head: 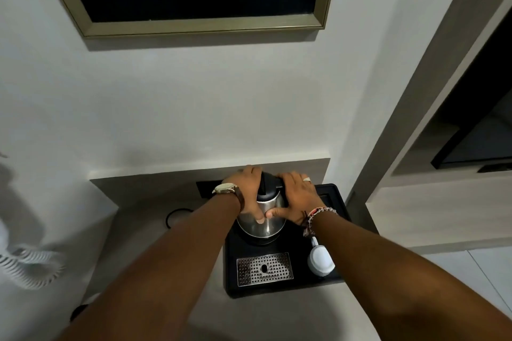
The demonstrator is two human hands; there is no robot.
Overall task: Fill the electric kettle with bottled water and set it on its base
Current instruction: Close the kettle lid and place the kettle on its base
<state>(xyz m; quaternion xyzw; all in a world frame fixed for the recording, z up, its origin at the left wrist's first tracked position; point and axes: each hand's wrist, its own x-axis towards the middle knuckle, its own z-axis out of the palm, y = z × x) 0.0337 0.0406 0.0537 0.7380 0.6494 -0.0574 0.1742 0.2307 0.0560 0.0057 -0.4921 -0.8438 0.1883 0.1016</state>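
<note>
Between both hands | kettle (pixel 261 219) clasped: left grip (pixel 249 191), right grip (pixel 295 196)

The round polished steel kettle (pixel 261 225) gleams under a matt black plastic lid (pixel 267 187). It stands on a matt black plastic tray (pixel 279 289) with a perforated metal grille (pixel 264 268).

A hotel room, seemingly; a black hospitality tray (pixel 331 192) holds a kettle (pixel 263 219) and upturned cup (pixel 320 260). Framed art (pixel 194 14) hangs at twelve o'clock; a coiled cord (pixel 30 266) at nine.

Pale shelf (pixel 144 252) against the wall, black tray (pixel 279 289) on it, black cable (pixel 177 216) loop alongside
</note>
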